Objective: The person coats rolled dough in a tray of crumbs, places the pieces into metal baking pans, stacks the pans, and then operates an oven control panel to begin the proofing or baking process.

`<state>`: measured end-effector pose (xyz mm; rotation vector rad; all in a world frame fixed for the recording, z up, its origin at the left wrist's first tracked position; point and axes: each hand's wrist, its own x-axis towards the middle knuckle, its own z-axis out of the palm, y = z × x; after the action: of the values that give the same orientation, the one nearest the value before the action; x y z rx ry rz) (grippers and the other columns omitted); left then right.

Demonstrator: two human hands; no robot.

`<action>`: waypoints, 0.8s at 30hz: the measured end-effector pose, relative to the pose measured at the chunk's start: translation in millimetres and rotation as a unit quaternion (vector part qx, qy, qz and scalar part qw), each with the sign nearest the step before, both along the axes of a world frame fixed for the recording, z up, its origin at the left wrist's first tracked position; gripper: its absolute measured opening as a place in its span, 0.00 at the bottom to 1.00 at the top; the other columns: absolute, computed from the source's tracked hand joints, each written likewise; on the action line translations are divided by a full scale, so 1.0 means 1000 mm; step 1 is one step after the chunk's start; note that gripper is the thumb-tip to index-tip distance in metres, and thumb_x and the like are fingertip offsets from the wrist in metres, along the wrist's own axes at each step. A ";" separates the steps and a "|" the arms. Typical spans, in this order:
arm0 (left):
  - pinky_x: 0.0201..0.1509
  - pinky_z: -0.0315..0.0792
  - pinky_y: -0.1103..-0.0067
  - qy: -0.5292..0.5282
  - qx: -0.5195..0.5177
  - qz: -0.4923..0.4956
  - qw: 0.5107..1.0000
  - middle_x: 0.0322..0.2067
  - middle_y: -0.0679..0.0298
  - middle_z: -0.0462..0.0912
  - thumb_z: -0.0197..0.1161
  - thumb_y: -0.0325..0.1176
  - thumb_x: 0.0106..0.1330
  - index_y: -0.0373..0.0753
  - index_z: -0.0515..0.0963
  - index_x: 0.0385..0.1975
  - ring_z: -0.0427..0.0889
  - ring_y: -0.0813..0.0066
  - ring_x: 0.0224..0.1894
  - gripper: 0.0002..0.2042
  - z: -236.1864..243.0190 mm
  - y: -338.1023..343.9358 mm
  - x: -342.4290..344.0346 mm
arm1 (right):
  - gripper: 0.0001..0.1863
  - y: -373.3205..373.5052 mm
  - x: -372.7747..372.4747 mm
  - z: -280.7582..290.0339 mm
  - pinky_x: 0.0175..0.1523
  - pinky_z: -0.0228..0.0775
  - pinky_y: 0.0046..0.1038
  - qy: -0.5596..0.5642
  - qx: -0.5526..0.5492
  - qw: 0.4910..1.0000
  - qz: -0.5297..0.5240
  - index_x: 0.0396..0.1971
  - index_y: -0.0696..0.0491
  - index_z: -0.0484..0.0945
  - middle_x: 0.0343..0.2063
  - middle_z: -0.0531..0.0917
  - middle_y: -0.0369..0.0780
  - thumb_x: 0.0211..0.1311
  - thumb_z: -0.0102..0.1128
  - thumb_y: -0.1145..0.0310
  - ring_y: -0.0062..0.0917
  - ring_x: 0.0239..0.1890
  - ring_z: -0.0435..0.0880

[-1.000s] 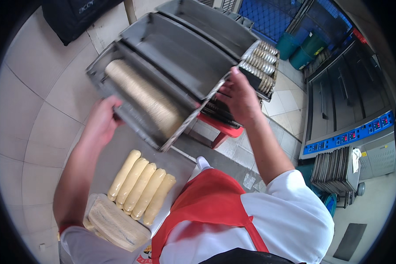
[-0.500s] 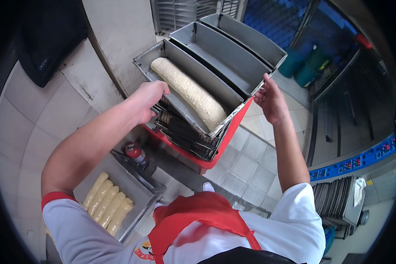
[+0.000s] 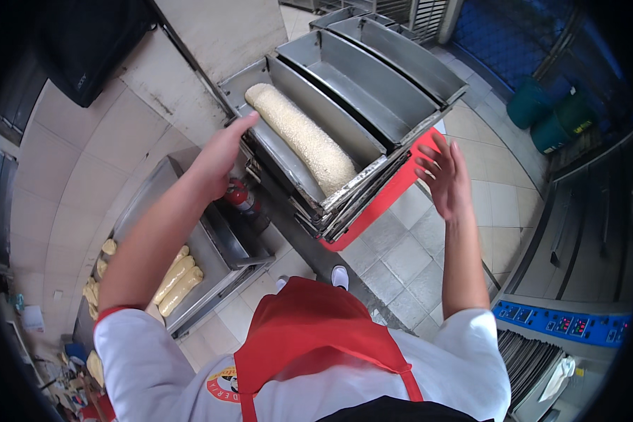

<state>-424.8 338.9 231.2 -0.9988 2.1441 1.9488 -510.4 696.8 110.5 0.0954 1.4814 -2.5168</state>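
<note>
Currently, the head view shows a crumb-coated dough roll (image 3: pixel 302 137) lying lengthwise in the nearest grey metal pan (image 3: pixel 283 152), above a red stand (image 3: pixel 381 208). The left hand (image 3: pixel 221 156) is at that pan's left rim, thumb extended; whether its fingers grip cannot be told. The right hand (image 3: pixel 446 176) is empty, fingers loosely spread, near the pan's opposite end. Smooth dough rolls (image 3: pixel 180 283) lie on the bench (image 3: pixel 146 200) at left.

Has a dough log (image 3: pixel 302 137) in the near left trough (image 3: pixel 286 156) of the pan set (image 3: pixel 373 88). Shows drums (image 3: pixel 529 104) far right, oven (image 3: pixel 559 243) nearer right.
</note>
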 end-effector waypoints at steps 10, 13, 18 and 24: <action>0.74 0.61 0.65 0.196 0.174 0.241 0.935 0.58 0.52 0.80 0.50 0.52 0.77 0.35 0.71 0.61 0.74 0.59 0.65 0.26 -0.215 -0.065 0.203 | 0.11 -0.017 0.170 -0.220 0.36 0.65 0.22 -0.094 0.321 0.903 0.268 0.36 0.57 0.86 0.26 0.82 0.33 0.59 0.74 0.67 0.13 0.30 0.72; 0.68 0.66 0.65 0.080 0.304 0.226 0.922 0.53 0.56 0.84 0.50 0.56 0.75 0.38 0.77 0.53 0.80 0.59 0.58 0.26 -0.265 -0.022 0.218 | 0.22 -0.092 0.205 -0.194 0.46 0.73 0.27 0.127 0.268 0.879 0.375 0.49 0.56 0.84 0.43 0.82 0.41 0.55 0.77 0.67 0.22 0.43 0.80; 0.68 0.65 0.67 0.113 0.595 0.132 0.785 0.58 0.55 0.79 0.47 0.64 0.73 0.36 0.72 0.60 0.75 0.61 0.63 0.34 -0.303 0.042 0.215 | 0.34 -0.193 0.230 -0.155 0.74 0.54 0.41 0.528 0.361 0.703 0.313 0.72 0.48 0.65 0.73 0.59 0.51 0.71 0.58 0.51 0.44 0.75 0.58; 0.78 0.48 0.60 0.372 0.057 -0.127 0.918 0.75 0.52 0.57 0.48 0.60 0.73 0.38 0.55 0.75 0.56 0.54 0.77 0.39 -0.137 -0.006 0.269 | 0.41 -0.231 0.275 -0.268 0.78 0.46 0.39 -0.062 0.094 0.918 0.379 0.77 0.53 0.50 0.75 0.58 0.48 0.76 0.43 0.41 0.38 0.77 0.54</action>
<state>-156.0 332.6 94.4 0.0966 2.2622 2.5276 -235.6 465.4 -157.5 -0.2423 1.3548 -1.7170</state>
